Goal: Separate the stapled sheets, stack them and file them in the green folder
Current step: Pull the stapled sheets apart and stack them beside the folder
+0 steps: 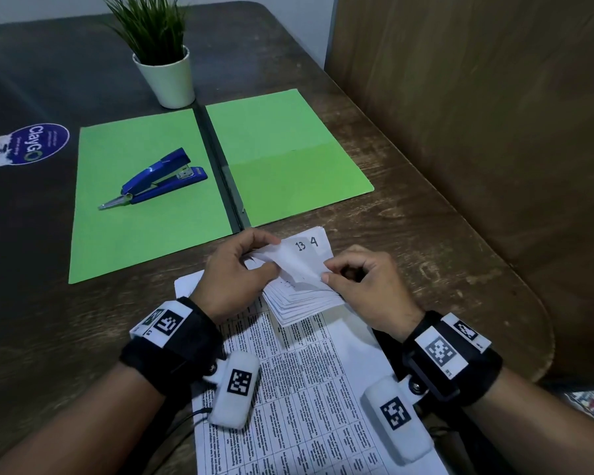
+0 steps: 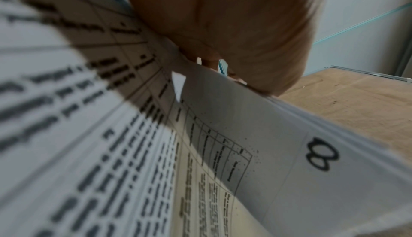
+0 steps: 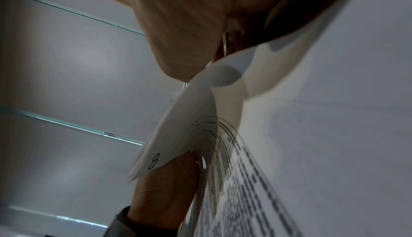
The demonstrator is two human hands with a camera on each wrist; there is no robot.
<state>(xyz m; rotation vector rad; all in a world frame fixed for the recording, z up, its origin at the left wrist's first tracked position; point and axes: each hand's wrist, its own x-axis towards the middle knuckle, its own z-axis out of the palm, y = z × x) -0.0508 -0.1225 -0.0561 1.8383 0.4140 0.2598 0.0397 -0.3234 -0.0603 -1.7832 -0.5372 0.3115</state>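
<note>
Stapled sheets (image 1: 300, 269): white printed pages, held at the near middle of the counter (image 1: 408, 234), just near of the green folder. The far corner is lifted and folded back, with handwritten "13" and "4" on the upturned face; page edges fan out below it. The left wrist view shows a handwritten "8" on one page margin (image 2: 321, 152).

Left hand (image 1: 234, 272): thumb and fingers curled, pinching the left side of the lifted corner.

Right hand (image 1: 360, 282): fingers curled, thumb and forefinger pinching the right edge of the same corner. The right wrist view shows a curled page passing between its fingers (image 3: 178, 47).

Loose sheet (image 1: 309, 389): printed table of text, flat on the counter under both wrists, at the near edge.

Green folder (image 1: 151, 200): lying open and flat at the centre of the counter, dark spine down the middle, a pocket on its right-hand leaf.

Stapler (image 1: 158, 180): blue, resting on the folder's left-hand leaf.

Potted plant (image 1: 167, 73): green grass in a white pot, standing just beyond the folder's spine.

Sticker (image 1: 31, 144): blue oval, on the counter at far left.
</note>
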